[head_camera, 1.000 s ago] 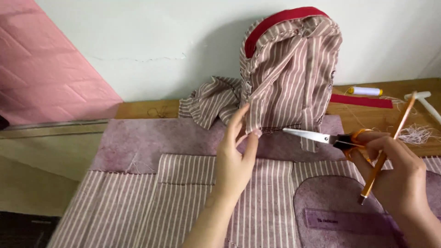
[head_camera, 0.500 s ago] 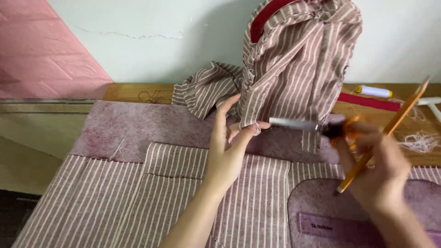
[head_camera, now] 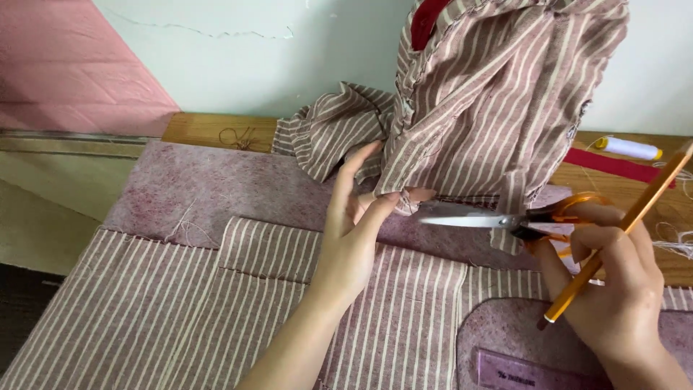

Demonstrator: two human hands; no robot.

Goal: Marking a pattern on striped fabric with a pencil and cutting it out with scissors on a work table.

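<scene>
A striped brown-and-white fabric bag (head_camera: 498, 94) with a red handle hangs upright over the table. My left hand (head_camera: 357, 217) pinches its lower edge between thumb and fingertips. My right hand (head_camera: 613, 289) grips orange-handled scissors (head_camera: 498, 217) and an orange pencil (head_camera: 613, 238) together. The scissor blades point left, their tips just right of my left fingertips, near the bag's hem.
Striped fabric pieces (head_camera: 180, 310) lie on mauve felt (head_camera: 209, 188) over the wooden table (head_camera: 209, 130). A mauve cut piece with a translucent ruler (head_camera: 527, 372) lies at lower right. A white thread spool (head_camera: 628, 148) and a red strip (head_camera: 613, 165) sit at the back right.
My view has shifted nearer to the bag. The scissors have moved left toward my left fingers, which stay pinched on the bag's lower edge.
</scene>
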